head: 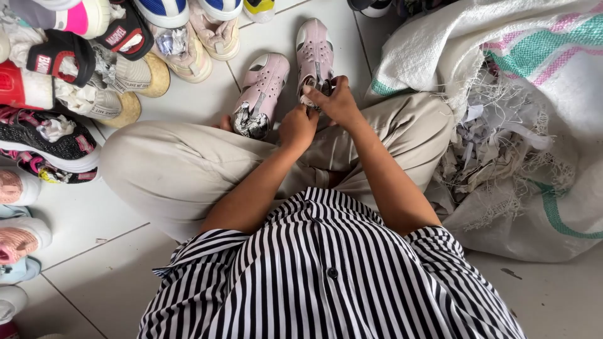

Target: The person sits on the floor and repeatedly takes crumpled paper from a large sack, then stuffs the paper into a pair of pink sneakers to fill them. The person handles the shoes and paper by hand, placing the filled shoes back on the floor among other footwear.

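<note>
White tiled floor [301, 37], grey grout lines, seen from above over crossed legs in beige trousers [176, 169] and a black-and-white striped shirt [326, 276]. Heaped to the left: mixed children's shoes [94, 69], some stuffed with paper. To the right: woven white sack [502, 56] with green and pink stripes, spilling shredded paper [496, 138].

Two small pink shoes on the tiles ahead. Nearer pink shoe [260, 94] lying apart, crumpled paper in its mouth. Other pink shoe [314, 53] with its opening at both hands.

Left hand [296, 127] fingers curled shut, pinching paper at that opening. Right hand [339, 100] fingers closed on the same wad and shoe edge.

Likely light, soft-sided, sole stiffer; not fragile. Best held at heel or sole. Paper apt to tear if pulled.
</note>
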